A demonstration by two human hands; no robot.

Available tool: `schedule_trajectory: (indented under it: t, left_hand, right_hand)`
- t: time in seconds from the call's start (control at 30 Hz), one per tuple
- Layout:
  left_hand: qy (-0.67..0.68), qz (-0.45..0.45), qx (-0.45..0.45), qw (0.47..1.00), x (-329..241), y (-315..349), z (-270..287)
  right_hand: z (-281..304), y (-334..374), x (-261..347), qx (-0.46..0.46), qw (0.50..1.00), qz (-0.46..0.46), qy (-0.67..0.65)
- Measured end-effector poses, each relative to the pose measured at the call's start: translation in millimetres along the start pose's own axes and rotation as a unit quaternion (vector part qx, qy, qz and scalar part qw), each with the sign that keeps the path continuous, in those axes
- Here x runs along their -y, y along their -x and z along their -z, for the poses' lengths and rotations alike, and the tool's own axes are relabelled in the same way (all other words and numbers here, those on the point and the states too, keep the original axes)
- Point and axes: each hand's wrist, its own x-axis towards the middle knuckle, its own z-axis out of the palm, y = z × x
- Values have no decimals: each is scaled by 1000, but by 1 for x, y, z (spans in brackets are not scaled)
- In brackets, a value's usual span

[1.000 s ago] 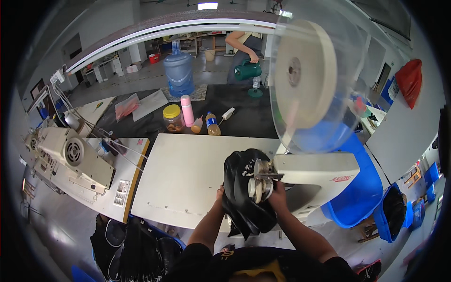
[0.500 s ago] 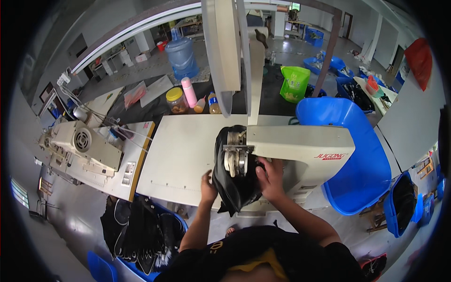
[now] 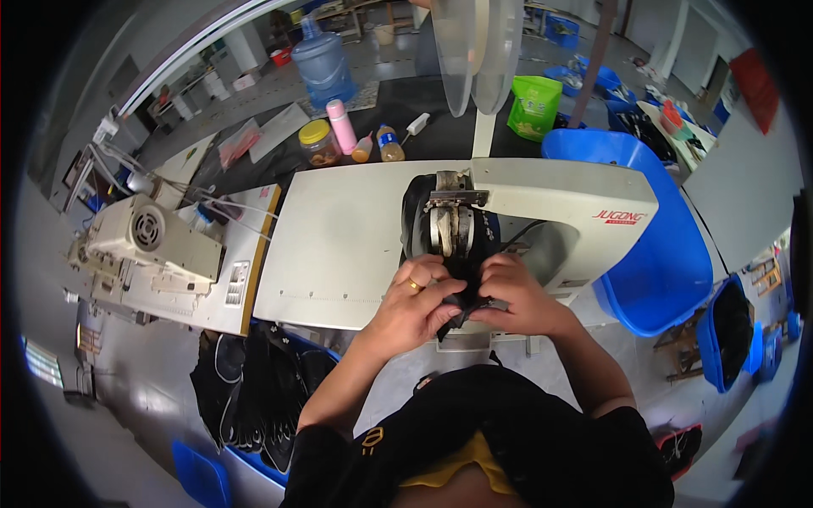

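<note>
Black cloth (image 3: 414,216) is draped around the metal roller (image 3: 453,230) under the head of a cream sewing-type machine (image 3: 563,190). Just in front of the roller, my left hand (image 3: 415,305), with a gold ring, pinches the cloth's near edge. Close by on the right, my right hand (image 3: 518,296) grips the same edge between thumb and curled fingers. The cloth is bunched between the two hands and hangs in a small point below them. Part of the cloth behind the roller is hidden by the machine.
At right stands a large blue tub (image 3: 656,254). Another cream machine (image 3: 157,250) is at left, above a pile of black garments (image 3: 254,389). Behind the white worktop (image 3: 339,229) are a yellow-lidded jar (image 3: 318,144), pink bottle (image 3: 340,127) and green pouch (image 3: 533,108).
My hands have come from the sides of the cloth to its near edge, closer together, and now pinch it. The cloth is drawn in around the roller. The whole view has shifted.
</note>
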Motion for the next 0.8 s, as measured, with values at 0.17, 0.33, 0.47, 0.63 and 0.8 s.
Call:
schedule_trajectory:
  t: [0.17,0.33,0.47,0.63,0.8]
  left_hand:
    - [65,-18,18,998,24,-9,13]
    - [224,164,-64,959,41,-16,11]
    - [327,177,-129,919,49,-28,2]
    - [399,204,-170,878,67,-45,-9]
    - [417,246,-177,857,81,-55,-10]
  right_hand:
    - [8,-13,0,-41,996,-67,-32]
    - [3,-8,-26,-92,980,-112,-134]
    - [-5,-7,-35,-155,910,-217,-319]
    - [-27,-18,-48,-240,755,-242,-560]
    - [-30,-31,-66,-317,733,-228,-558]
